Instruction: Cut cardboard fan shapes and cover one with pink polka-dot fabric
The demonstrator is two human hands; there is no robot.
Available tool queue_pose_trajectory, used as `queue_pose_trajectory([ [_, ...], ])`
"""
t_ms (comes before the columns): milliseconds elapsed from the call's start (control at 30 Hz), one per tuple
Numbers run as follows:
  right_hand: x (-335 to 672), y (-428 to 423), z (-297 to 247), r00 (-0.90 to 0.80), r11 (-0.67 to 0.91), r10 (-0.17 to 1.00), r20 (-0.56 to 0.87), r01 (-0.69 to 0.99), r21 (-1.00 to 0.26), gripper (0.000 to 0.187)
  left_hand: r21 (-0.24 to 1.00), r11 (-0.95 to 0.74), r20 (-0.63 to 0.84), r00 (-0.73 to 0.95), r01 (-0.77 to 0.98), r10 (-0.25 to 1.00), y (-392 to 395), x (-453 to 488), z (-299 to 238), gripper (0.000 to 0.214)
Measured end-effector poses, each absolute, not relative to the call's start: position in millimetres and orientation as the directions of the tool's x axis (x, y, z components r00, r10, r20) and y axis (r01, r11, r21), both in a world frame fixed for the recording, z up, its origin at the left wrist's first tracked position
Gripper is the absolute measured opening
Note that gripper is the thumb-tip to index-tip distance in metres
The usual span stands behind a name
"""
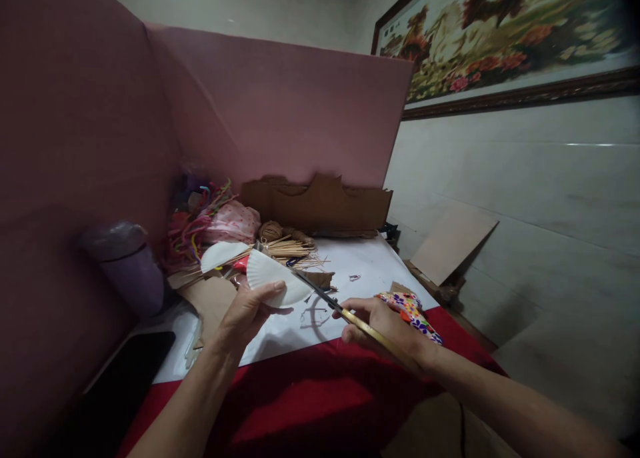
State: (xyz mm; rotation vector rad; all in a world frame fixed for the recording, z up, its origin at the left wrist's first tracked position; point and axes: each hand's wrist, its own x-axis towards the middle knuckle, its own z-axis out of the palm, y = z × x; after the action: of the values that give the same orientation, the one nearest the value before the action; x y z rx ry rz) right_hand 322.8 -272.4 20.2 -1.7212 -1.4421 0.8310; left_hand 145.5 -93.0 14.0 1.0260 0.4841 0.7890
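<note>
My left hand (250,311) pinches a white paper plate piece (273,281) with a ridged rim, thumb on top. My right hand (380,321) is closed around scissors (357,321) with dark blades and gold-coloured handles. Their blades reach up and left to the right edge of the plate piece; whether they are parted I cannot tell. Another white plate piece (220,255) lies just behind and left of the held one. Beyond it are a bundle of thin wooden sticks (290,248) and a bit of red material (241,265).
A white sheet (360,265) lies on a red cloth (310,398). Cardboard (320,208) leans at the back, near a twine ball (271,231). Pipe cleaners (187,235) and a purple bottle (130,268) stand left. Flower-patterned fabric (413,311) lies beyond my right hand.
</note>
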Motion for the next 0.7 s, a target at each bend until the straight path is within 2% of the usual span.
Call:
queue_pose_trajectory([
  [200,319,-268,34,0.02,0.007,1.0,0.022,0.544,-0.839,0.054,0.894,0.303,0.008,0.688,-0.33,0.726,-99,148,16,0.041],
  [367,316,-265,26,0.056,-0.082,0.997,-0.062,0.492,-0.867,0.045,0.906,0.302,0.004,0.72,-0.297,0.694,-101,148,16,0.032],
  [467,317,-267,21,0.083,-0.136,0.99,-0.111,0.435,-0.89,0.043,0.905,0.301,0.012,0.723,-0.302,0.69,-100,147,16,0.035],
  [600,313,-271,26,0.072,-0.109,0.994,-0.087,0.424,-0.899,0.051,0.89,0.29,0.065,0.73,-0.35,0.681,-99,147,15,0.042],
  [700,305,-273,38,0.072,-0.055,0.997,-0.024,0.467,-0.882,0.06,0.889,0.293,0.067,0.731,-0.353,0.679,-99,147,14,0.037],
])
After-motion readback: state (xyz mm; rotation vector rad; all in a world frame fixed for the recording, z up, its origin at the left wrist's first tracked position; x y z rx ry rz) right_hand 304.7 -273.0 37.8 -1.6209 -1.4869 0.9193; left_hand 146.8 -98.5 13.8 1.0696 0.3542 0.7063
